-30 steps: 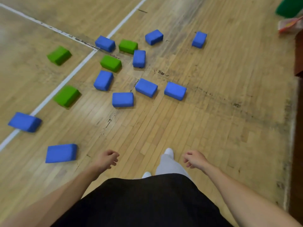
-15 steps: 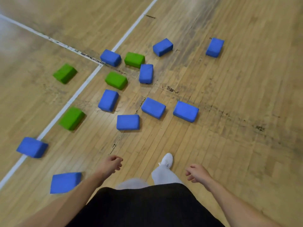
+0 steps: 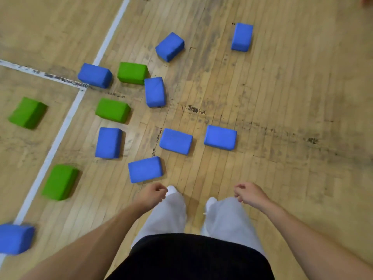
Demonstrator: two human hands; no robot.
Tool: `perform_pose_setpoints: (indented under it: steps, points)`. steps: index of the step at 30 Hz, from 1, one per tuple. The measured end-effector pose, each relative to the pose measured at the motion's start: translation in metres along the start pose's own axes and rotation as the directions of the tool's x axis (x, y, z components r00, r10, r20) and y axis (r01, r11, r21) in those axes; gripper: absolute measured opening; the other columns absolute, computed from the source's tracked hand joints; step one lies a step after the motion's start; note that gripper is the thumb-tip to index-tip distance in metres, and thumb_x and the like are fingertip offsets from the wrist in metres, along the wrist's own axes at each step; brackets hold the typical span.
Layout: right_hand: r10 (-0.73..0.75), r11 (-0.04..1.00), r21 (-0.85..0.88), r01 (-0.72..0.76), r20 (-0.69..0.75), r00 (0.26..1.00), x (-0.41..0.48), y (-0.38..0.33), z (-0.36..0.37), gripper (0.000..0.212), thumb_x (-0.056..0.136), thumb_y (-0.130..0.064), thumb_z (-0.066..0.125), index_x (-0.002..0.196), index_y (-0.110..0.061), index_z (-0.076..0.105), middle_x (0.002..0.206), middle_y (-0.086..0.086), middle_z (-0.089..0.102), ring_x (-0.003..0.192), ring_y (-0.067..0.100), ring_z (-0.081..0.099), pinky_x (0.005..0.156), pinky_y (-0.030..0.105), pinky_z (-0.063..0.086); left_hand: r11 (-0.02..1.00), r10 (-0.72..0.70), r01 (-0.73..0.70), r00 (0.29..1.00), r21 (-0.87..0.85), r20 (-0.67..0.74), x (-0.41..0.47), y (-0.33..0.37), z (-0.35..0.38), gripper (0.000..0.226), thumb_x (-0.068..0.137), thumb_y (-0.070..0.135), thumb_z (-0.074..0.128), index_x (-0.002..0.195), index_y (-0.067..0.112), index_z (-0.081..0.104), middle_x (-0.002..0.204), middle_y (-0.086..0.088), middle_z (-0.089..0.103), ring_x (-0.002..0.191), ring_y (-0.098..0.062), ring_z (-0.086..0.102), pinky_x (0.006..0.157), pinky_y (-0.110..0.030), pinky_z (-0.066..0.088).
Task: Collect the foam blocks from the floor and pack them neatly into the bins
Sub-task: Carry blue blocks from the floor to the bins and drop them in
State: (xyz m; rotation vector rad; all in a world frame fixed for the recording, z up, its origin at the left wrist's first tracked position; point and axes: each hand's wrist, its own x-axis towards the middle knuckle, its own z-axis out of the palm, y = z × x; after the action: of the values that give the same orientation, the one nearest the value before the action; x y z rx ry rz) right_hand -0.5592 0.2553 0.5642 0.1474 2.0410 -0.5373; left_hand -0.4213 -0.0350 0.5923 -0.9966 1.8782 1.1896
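Observation:
Several blue and green foam blocks lie scattered on the wooden floor ahead of me. The nearest blue block (image 3: 145,169) sits just beyond my left hand (image 3: 151,196), which hangs loosely curled and holds nothing. My right hand (image 3: 249,194) hangs the same way, holding nothing. Two more blue blocks (image 3: 176,141) (image 3: 220,137) lie side by side a little farther out. Green blocks (image 3: 60,181) (image 3: 112,110) (image 3: 27,112) (image 3: 132,72) lie to the left. Another blue block (image 3: 15,238) is at the lower left edge. No bin is in view.
White court lines (image 3: 60,132) cross the floor on the left. My legs in light trousers and white shoes (image 3: 171,189) stand between my hands. Dark scuff marks (image 3: 282,132) run across the boards to the right. A red object (image 3: 368,0) peeks in at the top right corner.
I have stepped forward, so the blocks have come nearer and lower in view. Both hands still hang loosely curled, holding nothing.

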Motion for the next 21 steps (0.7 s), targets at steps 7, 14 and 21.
perform_pose_setpoints:
  steps: [7,14,21]
  points:
    - [-0.16,0.967,-0.182,0.178,0.112,0.981,0.124,-0.06,0.029,0.016,0.09,-0.029,0.057,0.098,-0.022,0.069,0.095,-0.003,0.068,0.092,0.015,0.062,0.08,0.028,0.046,0.969,0.111,-0.111,0.994,0.221,0.011,0.152,0.024,-0.014,0.017,0.091,0.018,0.049,0.094,0.02,0.065,0.086,0.006,0.062,0.086,-0.015,0.058,0.067,-0.023,0.043]
    - [-0.34,0.928,-0.142,0.344,0.055,0.939,0.346,-0.06,0.087,0.01,0.089,-0.029,0.059,0.094,-0.027,0.068,0.092,-0.008,0.066,0.092,0.01,0.059,0.076,0.024,0.041,0.961,0.239,-0.221,0.966,0.165,-0.102,0.374,0.01,0.04,0.014,0.091,0.017,0.053,0.095,0.024,0.064,0.087,0.008,0.063,0.083,-0.012,0.06,0.075,-0.026,0.044]
    - [-0.426,0.863,-0.258,0.434,0.087,0.9,0.542,-0.016,0.146,0.021,0.09,-0.036,0.06,0.104,-0.022,0.067,0.09,-0.008,0.061,0.089,0.012,0.059,0.076,0.024,0.043,0.861,0.387,-0.308,0.913,0.406,-0.129,0.578,-0.029,0.09,0.028,0.085,0.013,0.06,0.112,0.019,0.062,0.12,-0.005,0.046,0.101,-0.024,0.059,0.092,-0.037,0.047]
